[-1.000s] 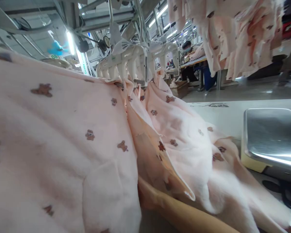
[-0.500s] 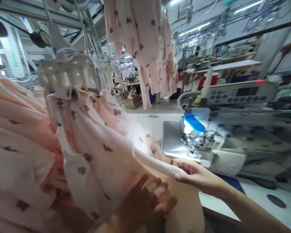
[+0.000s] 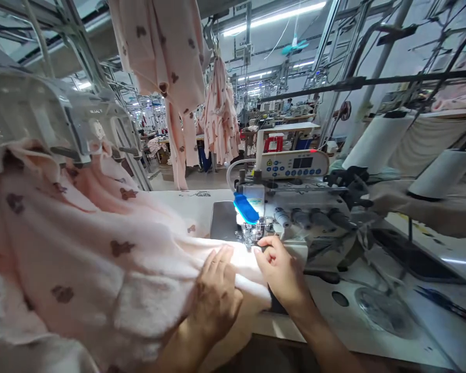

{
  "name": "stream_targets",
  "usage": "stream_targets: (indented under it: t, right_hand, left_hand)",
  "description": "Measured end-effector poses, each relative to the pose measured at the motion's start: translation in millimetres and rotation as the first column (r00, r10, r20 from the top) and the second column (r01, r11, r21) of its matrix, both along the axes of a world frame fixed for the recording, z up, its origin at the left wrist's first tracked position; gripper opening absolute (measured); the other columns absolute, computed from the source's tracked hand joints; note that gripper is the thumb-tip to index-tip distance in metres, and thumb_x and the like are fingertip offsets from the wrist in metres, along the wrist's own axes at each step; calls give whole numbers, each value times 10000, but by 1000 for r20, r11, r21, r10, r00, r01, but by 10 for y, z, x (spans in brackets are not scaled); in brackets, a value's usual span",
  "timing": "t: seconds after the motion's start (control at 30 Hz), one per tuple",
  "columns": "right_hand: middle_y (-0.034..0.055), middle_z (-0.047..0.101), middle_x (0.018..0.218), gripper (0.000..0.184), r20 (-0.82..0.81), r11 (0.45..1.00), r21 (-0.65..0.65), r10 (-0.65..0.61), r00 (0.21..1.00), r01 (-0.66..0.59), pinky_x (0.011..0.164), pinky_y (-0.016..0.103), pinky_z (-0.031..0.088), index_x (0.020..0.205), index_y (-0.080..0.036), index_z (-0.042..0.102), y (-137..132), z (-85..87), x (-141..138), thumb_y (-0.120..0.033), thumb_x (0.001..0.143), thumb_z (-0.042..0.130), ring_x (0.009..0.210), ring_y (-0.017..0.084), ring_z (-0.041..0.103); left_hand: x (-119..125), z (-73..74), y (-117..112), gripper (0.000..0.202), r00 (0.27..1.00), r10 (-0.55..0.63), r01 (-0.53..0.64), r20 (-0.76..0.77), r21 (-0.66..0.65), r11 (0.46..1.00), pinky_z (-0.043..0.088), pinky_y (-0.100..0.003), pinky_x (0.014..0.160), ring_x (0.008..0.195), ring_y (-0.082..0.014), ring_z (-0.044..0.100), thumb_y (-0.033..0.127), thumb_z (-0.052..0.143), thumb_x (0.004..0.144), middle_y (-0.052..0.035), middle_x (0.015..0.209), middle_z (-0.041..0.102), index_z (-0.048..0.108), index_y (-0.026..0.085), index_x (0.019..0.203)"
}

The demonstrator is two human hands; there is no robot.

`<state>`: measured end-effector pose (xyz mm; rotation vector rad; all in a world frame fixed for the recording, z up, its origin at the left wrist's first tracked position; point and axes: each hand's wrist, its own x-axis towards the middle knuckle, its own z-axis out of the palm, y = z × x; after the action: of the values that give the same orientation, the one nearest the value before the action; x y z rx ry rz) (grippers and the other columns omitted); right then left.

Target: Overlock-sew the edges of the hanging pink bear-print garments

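A pink fabric piece with small brown bear prints (image 3: 100, 248) hangs from a white clamp hanger (image 3: 61, 119) and drapes across the sewing table (image 3: 279, 326). My left hand (image 3: 215, 298) lies flat on the fabric near its front edge, fingers together, pressing it down. My right hand (image 3: 281, 269) pinches the fabric's edge right at the presser foot (image 3: 252, 235) of the sewing machine (image 3: 295, 207), under the machine's bright lamp.
The machine's control panel (image 3: 293, 164) stands behind the needle area. Two large white thread cones (image 3: 376, 142) sit at the right. More pink garments (image 3: 166, 67) hang overhead. A round hole (image 3: 339, 299) and a dark tool (image 3: 446, 305) are on the table at right.
The view swung right from the hanging fabric to the machine. Both hands came forward and brought the fabric's edge up to the presser foot; my left hand now lies flat on top.
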<state>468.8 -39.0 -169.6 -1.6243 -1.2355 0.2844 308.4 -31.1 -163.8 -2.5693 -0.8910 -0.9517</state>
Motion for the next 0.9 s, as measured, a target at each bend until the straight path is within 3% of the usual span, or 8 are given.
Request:
stream_targets:
  t: [0.13, 0.23, 0.33, 0.43, 0.5, 0.57, 0.67, 0.9]
  right_hand:
    - [27, 610, 758, 259, -89, 967, 255, 3, 996, 20, 562, 255, 439, 898, -199, 550, -204, -117, 3, -438, 804, 513, 612, 172, 579]
    - [47, 620, 861, 382, -146, 927, 303, 275, 950, -222, 698, 269, 474, 931, -212, 593, -456, -170, -36, -566, 828, 491, 799, 209, 593]
    - [62, 609, 818, 606, -377, 781, 219, 620, 688, -585, 655, 287, 480, 855, -181, 627, -574, -165, -117, -731, 786, 384, 754, 230, 577]
    - [33, 554, 688, 531, -627, 773, 197, 572, 529, -603, 544, 238, 432, 774, -150, 613, -537, -179, -191, -674, 741, 533, 642, 184, 528]
    - [-2, 504, 631, 441, -654, 865, 187, 463, 598, -465, 503, 201, 381, 742, -150, 592, -484, -219, -225, -591, 733, 609, 583, 138, 470]
    - [-13, 478, 603, 427, -610, 912, 187, 398, 685, -364, 484, 190, 353, 701, -151, 575, -442, -251, -245, -573, 768, 569, 552, 120, 434]
    - [11, 550, 655, 406, -530, 924, 173, 380, 758, -342, 515, 202, 388, 756, -154, 587, -382, -216, -243, -542, 818, 486, 595, 148, 497]
    - [-46, 477, 464, 288, -276, 997, 0, 76, 958, -79, 444, 229, 287, 931, -183, 513, -123, -53, -149, -427, 784, 473, 434, 139, 414]
  left_hand:
    - [-68, 127, 64, 335, 1000, 12, -12, -17, 23, 1000, 492, -418, 880, 1055, -242, 542, 136, 403, 794, -148, 1106, 583, 460, 96, 1121]
    - [-97, 257, -78, 121, 998, -55, 55, -32, 13, 998, 491, -324, 565, 674, -190, 569, 137, 399, 826, -47, 768, 588, 480, 180, 905]
    - [-88, 325, -186, 101, 984, -175, 175, -11, 7, 985, 395, -262, 468, 526, -150, 491, 121, 405, 829, 16, 635, 513, 437, 212, 801]
    - [-53, 309, -170, 124, 990, -140, 141, 32, -40, 989, 423, -235, 498, 575, -138, 554, 246, 383, 906, 1, 702, 577, 463, 192, 983]
    - [-22, 280, -130, 282, 998, -39, 43, 48, -99, 994, 449, -231, 534, 645, -145, 601, 351, 346, 924, -31, 765, 617, 459, 157, 1095]
    - [12, 265, -92, 264, 998, 47, -40, 39, -157, 987, 418, -227, 504, 599, -141, 589, 340, 330, 929, -16, 697, 602, 532, 170, 930]
    - [81, 306, -18, 290, 991, 131, -125, 15, -209, 970, 323, -234, 450, 479, -125, 514, 252, 359, 916, 17, 574, 531, 480, 196, 660]
    - [287, 527, 353, 174, 924, 286, -366, -255, -368, 855, 269, -261, 522, 656, -171, 594, 275, 408, 895, -9, 738, 623, 507, 198, 775]
